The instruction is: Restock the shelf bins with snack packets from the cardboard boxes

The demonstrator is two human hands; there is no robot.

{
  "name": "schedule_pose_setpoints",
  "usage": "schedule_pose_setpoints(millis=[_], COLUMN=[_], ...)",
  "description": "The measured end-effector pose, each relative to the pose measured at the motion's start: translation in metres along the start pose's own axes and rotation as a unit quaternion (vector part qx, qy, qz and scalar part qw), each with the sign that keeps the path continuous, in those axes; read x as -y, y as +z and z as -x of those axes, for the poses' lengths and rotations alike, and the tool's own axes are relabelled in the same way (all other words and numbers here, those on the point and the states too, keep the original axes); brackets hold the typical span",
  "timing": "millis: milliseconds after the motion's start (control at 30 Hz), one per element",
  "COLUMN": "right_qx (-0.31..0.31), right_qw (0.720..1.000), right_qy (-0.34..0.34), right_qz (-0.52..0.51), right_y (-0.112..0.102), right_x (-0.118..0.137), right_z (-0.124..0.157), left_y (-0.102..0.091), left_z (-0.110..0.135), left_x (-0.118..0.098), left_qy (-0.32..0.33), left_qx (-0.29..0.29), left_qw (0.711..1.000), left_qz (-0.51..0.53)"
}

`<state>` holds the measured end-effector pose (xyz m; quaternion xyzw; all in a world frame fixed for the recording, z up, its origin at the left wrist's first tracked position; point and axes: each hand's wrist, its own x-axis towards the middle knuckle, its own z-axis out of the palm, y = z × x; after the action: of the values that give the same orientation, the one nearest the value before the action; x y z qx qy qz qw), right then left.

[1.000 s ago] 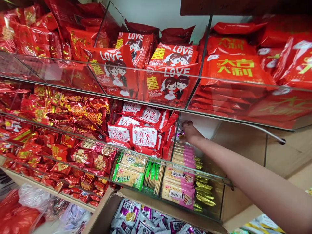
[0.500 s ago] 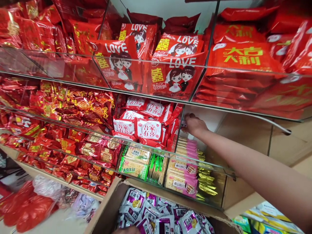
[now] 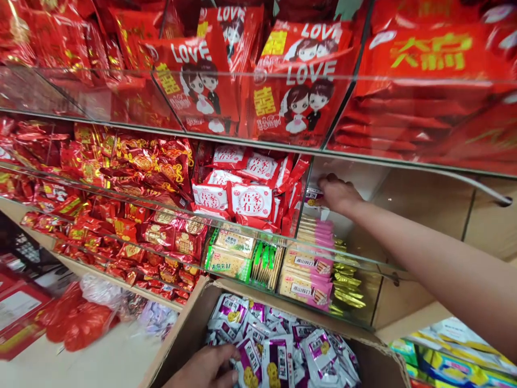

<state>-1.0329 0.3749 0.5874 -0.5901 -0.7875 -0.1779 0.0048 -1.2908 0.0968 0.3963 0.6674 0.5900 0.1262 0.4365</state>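
My right hand [image 3: 341, 195] reaches into a glass-fronted shelf compartment and is closed on a small white-and-purple cookie packet [image 3: 313, 196]. Its fingers are partly hidden behind the back of the hand. Below it stand pink-ended cracker packs [image 3: 307, 269] and gold-foil packs [image 3: 348, 285]. At the bottom, my left hand [image 3: 205, 366] is over the left side of an open cardboard box [image 3: 189, 318]. Its finger and thumb are apart, touching the edge of a purple-and-white cookie packet [image 3: 248, 364] that lies among many alike.
Red-and-white packets [image 3: 252, 200] fill the neighbouring compartment, beside green-edged crackers [image 3: 230, 258]. Large red LOVE bags [image 3: 299, 102] stand on the shelf above. A white cable [image 3: 464, 180] crosses at right. Red plastic bags [image 3: 86, 323] lie on the floor.
The view has tilted down, so more of the box and my left hand shows. My right hand is still in the compartment with the cookie packet, which shows more now.
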Motion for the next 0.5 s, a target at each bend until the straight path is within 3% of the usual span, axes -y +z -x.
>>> schedule_pose_setpoints(millis=[133,233,300,367,433,500], right_qx=[-0.053,-0.152,-0.143,-0.013,0.205,0.23], right_qw=[0.998,0.979,0.959,0.927,0.874,0.876], right_qy=[-0.027,-0.079,-0.09,-0.139,-0.175,-0.089], right_qz=[-0.021,-0.111,-0.229,-0.347,-0.404,-0.415], right_y=[-0.02,-0.036,-0.03,-0.005,0.036,0.08], right_x=[-0.003,0.004,0.017,0.037,0.063,0.09], right_z=[0.04,0.112,0.169,0.217,0.249,0.261], left_y=[-0.002,-0.003,-0.003,-0.003,-0.002,0.0], left_z=[0.002,0.003,0.002,-0.002,-0.008,-0.016], left_x=[-0.001,0.003,0.004,0.003,-0.002,-0.008], left_qy=[-0.001,-0.017,-0.012,0.001,0.015,0.03], left_qx=[0.01,0.02,0.026,0.029,0.031,0.029], left_qw=[1.0,0.999,0.999,0.999,0.999,0.999], left_qz=[-0.025,-0.019,-0.016,-0.02,-0.028,-0.032])
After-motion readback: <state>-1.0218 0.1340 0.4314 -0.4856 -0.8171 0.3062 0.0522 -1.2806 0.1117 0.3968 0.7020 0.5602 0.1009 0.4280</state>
